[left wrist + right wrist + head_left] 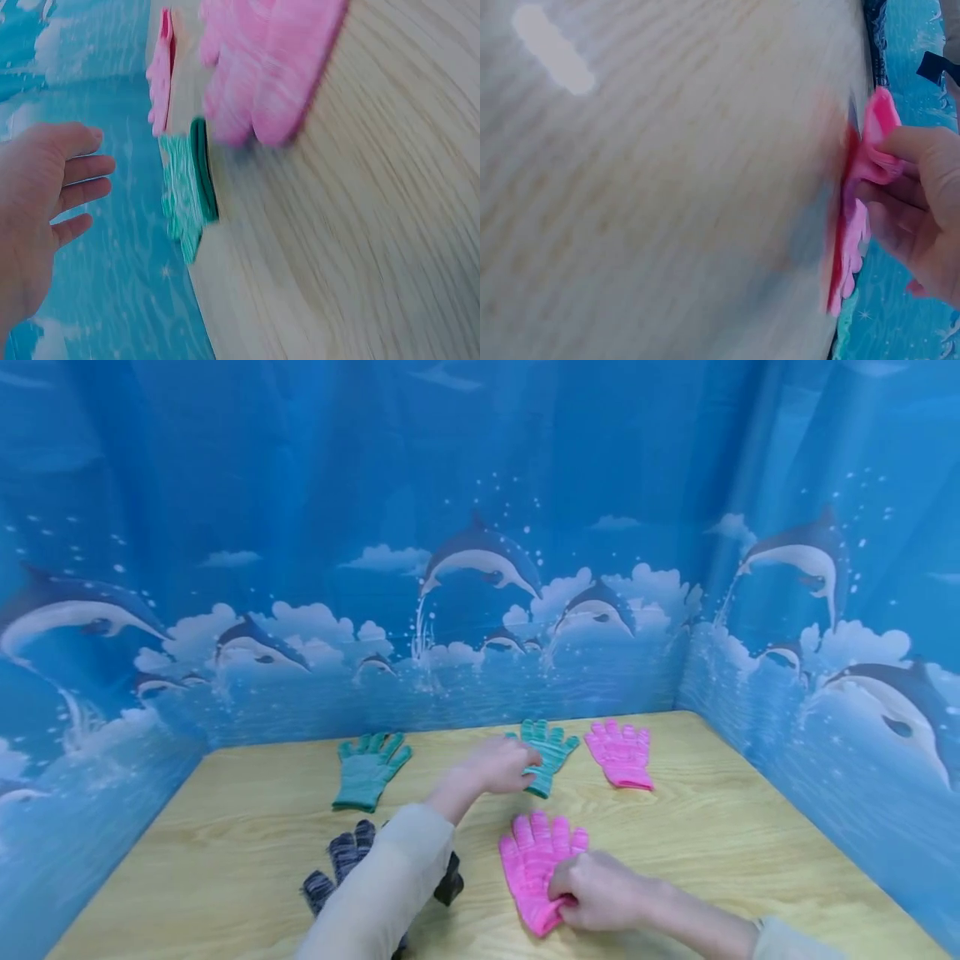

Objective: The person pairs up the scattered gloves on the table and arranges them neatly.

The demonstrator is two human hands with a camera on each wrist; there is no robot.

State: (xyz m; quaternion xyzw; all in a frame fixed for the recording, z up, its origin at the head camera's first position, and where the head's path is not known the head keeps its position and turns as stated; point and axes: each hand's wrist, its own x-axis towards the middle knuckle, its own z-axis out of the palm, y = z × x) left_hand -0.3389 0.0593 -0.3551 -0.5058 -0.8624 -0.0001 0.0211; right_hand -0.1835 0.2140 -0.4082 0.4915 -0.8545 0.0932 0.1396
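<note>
My right hand [603, 892] pinches the cuff of the near pink glove [534, 860], which lies with its fingers pointing away. In the right wrist view, thumb and fingers bunch up the fabric of that pink glove [883, 142]. My left hand [504, 766] reaches over the table by the striped green glove [551, 752], partly covering it. The left wrist view shows the left hand [41, 195] holding nothing, its fingers loosely extended. A second pink glove [621, 753] lies at the back right. Whether the left hand touches the green glove cannot be told.
Another green glove [367, 772] lies at the back left. A dark grey glove [348, 853] at the front left is partly hidden beneath the left sleeve [382, 885]. Blue dolphin-print curtains [480, 677] stand around the wooden tabletop [247, 827].
</note>
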